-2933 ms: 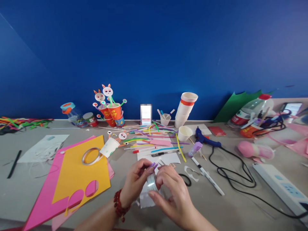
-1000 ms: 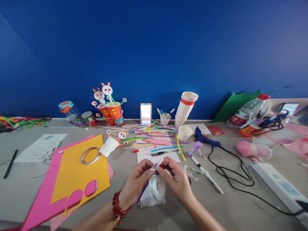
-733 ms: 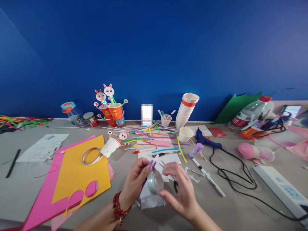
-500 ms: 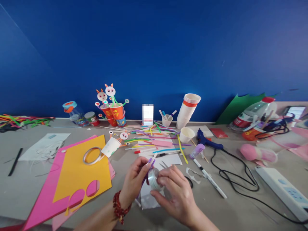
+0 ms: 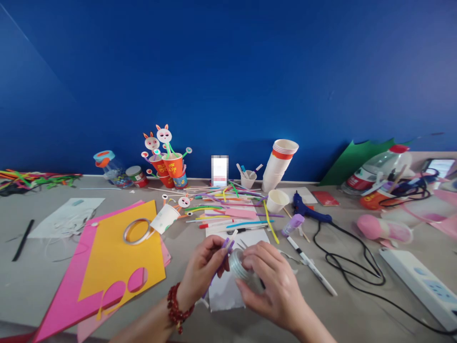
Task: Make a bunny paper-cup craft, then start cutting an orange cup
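Note:
My left hand, with a red bead bracelet at the wrist, pinches purple pipe cleaners that stand up between thumb and finger; a pale tip shows at their top. My right hand is wrapped around a clear, ribbed round thing, perhaps a small jar; its far side is hidden by the fingers. The round thing is close beside the purple pieces. Behind the right hand, grey scissor blades show in part. White paper lies beneath both hands.
Pipe cleaners lie behind the hands. A paper cup with a rabbit figure and a tape roll are at left on orange card. At right are a blue glue gun, a marker and a power strip.
My right hand and the clear round thing have shifted slightly right, away from my left hand. The purple pieces stay in my left hand and are a little more exposed.

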`<state>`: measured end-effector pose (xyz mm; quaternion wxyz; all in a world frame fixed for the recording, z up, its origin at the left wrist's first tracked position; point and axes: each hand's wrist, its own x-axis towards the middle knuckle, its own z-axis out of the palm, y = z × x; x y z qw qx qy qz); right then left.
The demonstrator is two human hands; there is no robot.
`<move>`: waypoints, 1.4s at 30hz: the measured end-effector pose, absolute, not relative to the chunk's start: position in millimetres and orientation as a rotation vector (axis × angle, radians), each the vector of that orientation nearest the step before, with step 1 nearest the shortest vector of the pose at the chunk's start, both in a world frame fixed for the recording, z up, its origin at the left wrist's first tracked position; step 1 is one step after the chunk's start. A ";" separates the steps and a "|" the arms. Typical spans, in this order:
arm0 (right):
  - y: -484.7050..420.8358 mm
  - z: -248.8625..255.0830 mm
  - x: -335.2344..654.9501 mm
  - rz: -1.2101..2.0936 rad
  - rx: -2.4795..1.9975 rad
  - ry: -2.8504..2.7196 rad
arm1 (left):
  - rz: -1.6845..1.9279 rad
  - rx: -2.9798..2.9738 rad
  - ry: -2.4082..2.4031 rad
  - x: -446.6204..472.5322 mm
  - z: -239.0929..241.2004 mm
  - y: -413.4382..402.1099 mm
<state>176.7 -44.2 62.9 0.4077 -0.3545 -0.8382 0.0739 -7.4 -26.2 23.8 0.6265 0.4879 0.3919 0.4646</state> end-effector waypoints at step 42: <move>-37.2 59.0 180.6 0.272 -0.878 -2.125 | 1.086 0.938 0.841 -6.7 25.3 -27.9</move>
